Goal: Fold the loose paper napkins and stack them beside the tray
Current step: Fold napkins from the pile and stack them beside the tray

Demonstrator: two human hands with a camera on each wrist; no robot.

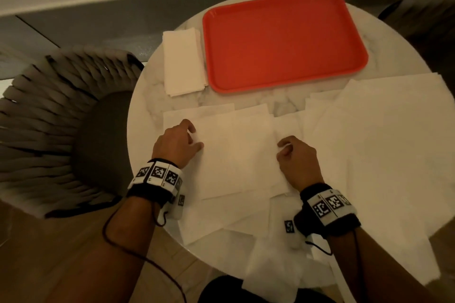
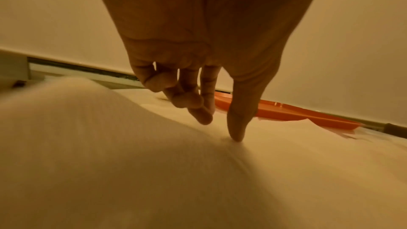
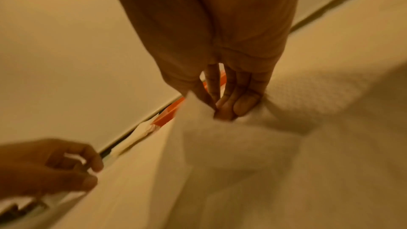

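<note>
A white paper napkin point(image 1: 236, 155) lies flat on the marble table, on top of other loose napkins. My left hand point(image 1: 194, 138) pinches its left edge; in the left wrist view the thumb point(image 2: 236, 133) presses down on the paper while the other fingers curl. My right hand point(image 1: 285, 149) pinches the napkin's right edge, and the right wrist view shows the paper point(image 3: 198, 119) bunched between thumb and fingertips. The red tray point(image 1: 283, 39) sits empty at the back. A stack of folded napkins point(image 1: 183, 61) lies just left of it.
Several loose napkins point(image 1: 381, 142) overlap across the right and front of the round table point(image 1: 138, 96). One napkin point(image 1: 270, 265) hangs over the near edge. A woven grey chair point(image 1: 61, 118) stands close at the left. A white wall runs behind the tray.
</note>
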